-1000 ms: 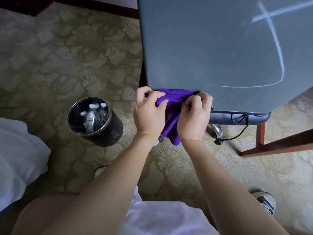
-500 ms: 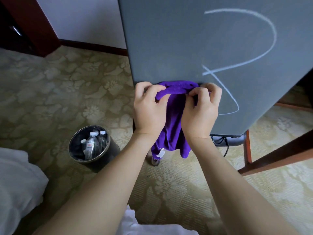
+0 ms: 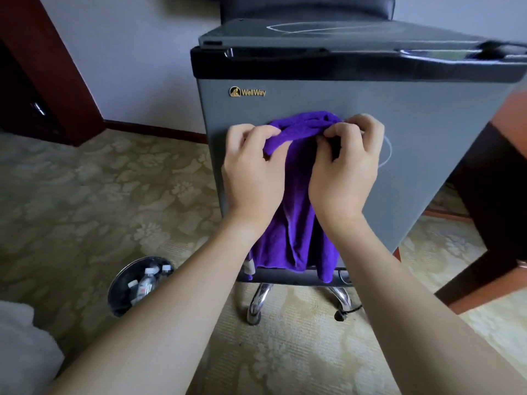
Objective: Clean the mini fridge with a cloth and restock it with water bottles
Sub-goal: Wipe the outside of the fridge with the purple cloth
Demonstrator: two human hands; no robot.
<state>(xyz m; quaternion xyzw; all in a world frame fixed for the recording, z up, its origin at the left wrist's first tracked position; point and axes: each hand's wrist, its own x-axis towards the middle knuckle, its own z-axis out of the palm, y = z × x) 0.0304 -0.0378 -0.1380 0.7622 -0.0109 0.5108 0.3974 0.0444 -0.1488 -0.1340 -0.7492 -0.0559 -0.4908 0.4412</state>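
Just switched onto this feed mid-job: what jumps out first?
A bright purple microfibre cloth hangs against the closed grey door of the mini fridge, its top edge bunched in the grip of the left hand and right hand. Lower left on the patterned carpet, a round black bin holds clear plastic water bottles.

One brand name can be read: "WellWay" (image 3: 247,92), in gold letters beside a small gold emblem, is set on the upper left of the grey fridge door (image 3: 427,132). The labels on the bottles (image 3: 145,283) in the bin are too small to be read.
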